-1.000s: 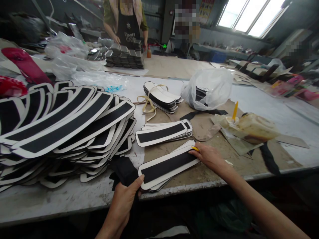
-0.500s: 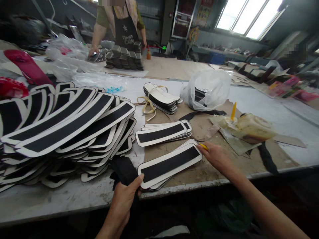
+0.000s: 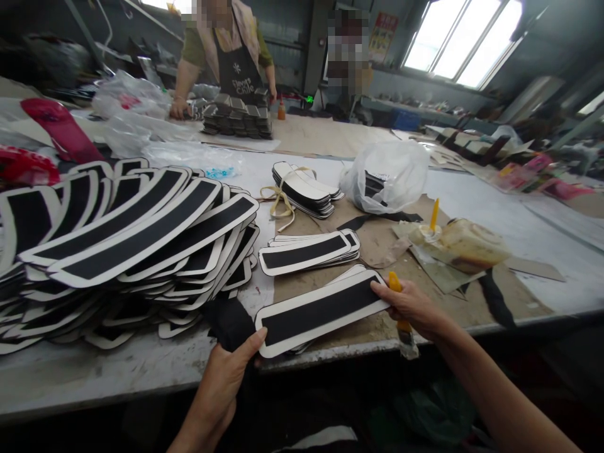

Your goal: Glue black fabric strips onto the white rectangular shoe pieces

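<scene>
A long white panel with a black strip along its middle (image 3: pixel 321 313) is held at both ends, just above a small stack of like panels (image 3: pixel 357 270) at the table's front edge. My left hand (image 3: pixel 227 376) pinches its left end, thumb on top and fingers beneath. At the right end, my right hand (image 3: pixel 409 305) grips the panel with its thumb on the black strip. The same hand also holds a yellow-handled brush (image 3: pixel 395 282), its bristle end pointing down. Just behind lies another small stack of panels (image 3: pixel 306 253).
A large heap of panels (image 3: pixel 141 251) covers the left side. Farther back are a ribbon-tied bundle (image 3: pixel 304 189) and a white plastic bag (image 3: pixel 387 176). A glue-stained container (image 3: pixel 472 245) stands to the right. Across the table, a person in an apron (image 3: pixel 238 69) stands behind stacked pieces (image 3: pixel 236 116).
My right hand has taken hold of the panel's right end, and the panel has lifted slightly off its stack. The brush has turned so its bristles hang below the hand.
</scene>
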Available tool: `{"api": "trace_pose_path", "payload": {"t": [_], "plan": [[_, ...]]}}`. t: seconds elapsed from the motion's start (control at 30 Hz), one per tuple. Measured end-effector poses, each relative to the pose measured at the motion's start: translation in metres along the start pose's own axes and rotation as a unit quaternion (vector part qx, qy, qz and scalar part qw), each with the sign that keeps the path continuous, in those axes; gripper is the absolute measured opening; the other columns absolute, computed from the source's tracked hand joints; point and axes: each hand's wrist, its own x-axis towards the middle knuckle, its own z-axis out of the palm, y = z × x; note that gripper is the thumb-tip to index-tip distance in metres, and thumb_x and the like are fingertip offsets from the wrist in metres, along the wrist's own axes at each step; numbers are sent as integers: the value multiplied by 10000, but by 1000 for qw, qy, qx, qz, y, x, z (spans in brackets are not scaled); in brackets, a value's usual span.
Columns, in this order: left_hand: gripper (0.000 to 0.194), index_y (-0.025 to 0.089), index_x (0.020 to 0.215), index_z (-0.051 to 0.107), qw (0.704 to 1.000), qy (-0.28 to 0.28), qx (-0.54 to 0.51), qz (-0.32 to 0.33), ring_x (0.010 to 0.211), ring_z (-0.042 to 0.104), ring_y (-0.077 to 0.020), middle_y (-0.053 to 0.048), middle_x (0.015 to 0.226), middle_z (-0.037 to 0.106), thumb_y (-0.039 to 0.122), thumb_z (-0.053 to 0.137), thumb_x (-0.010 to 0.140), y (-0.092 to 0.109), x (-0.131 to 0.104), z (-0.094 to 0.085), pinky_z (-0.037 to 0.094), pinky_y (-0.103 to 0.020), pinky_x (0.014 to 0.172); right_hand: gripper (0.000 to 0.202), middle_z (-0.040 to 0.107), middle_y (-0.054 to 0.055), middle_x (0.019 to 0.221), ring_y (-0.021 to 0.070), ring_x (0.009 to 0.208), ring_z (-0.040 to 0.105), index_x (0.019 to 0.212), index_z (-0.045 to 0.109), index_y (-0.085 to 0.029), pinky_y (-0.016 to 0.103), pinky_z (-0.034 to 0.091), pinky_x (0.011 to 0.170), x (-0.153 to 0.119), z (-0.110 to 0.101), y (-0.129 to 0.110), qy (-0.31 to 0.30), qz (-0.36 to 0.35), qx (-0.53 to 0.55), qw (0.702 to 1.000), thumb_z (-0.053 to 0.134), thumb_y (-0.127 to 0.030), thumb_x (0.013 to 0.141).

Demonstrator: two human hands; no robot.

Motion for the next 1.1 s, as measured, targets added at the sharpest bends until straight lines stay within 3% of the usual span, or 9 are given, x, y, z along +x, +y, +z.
{"api": "trace_pose_path", "payload": {"t": [0.2, 0.33, 0.43, 0.63, 0.77, 0.93, 1.1], "plan": [[366, 163, 930, 664, 998, -7, -46, -34, 762, 627, -201, -41, 826, 688, 337, 759, 623, 3, -3, -10, 490, -298, 735, 439, 404, -75, 471, 24, 387, 308, 633, 403, -178, 166, 187, 366, -9, 1, 1, -61, 22, 118, 991, 682, -514, 678], [450, 169, 1025, 648, 988, -1, -114, -103, 763, 653, -228, -65, 853, 708, 283, 772, 608, 2, -5, -12, 511, -327, 715, 442, 395, -82, 415, 17, 355, 276, 623, 396, -181, 165, 165, 355, -10, 1, 8, -100, 18, 188, 977, 683, -513, 684], [438, 154, 1004, 657, 982, -3, -135, -135, 690, 654, -228, -74, 820, 712, 275, 776, 600, 1, -6, -13, 520, -338, 669, 444, 386, -88, 408, 17, 348, 275, 628, 402, -183, 166, 175, 351, -11, 3, 11, -91, 19, 207, 974, 695, -514, 669], [448, 152, 1042, 645, 993, -14, -99, -66, 774, 645, -217, -69, 882, 704, 305, 758, 636, 1, -5, -13, 503, -310, 702, 457, 402, -82, 418, 19, 351, 284, 631, 414, -181, 169, 164, 349, -13, 5, 6, -62, 19, 126, 990, 705, -532, 638], [421, 119, 966, 659, 997, -6, -75, -15, 648, 600, -181, -62, 785, 680, 366, 750, 637, -2, -3, -11, 473, -275, 604, 466, 399, -82, 423, 29, 358, 296, 633, 387, -193, 177, 177, 354, -12, 7, 11, -18, 37, 83, 996, 715, -525, 629], [343, 135, 848, 649, 997, -4, -74, -6, 534, 497, -114, -14, 660, 616, 440, 686, 696, -5, -1, -10, 409, -233, 523, 435, 411, -80, 417, 33, 366, 300, 650, 392, -196, 172, 201, 358, -5, 9, 20, 10, 50, 54, 997, 695, -507, 671], [400, 129, 869, 665, 997, 11, -80, -14, 570, 527, -133, -27, 703, 642, 396, 769, 590, 0, 0, -7, 390, -232, 502, 415, 409, -84, 428, 34, 373, 311, 660, 399, -197, 171, 230, 360, -4, 14, 20, 32, 39, 55, 997, 701, -481, 680]]}}
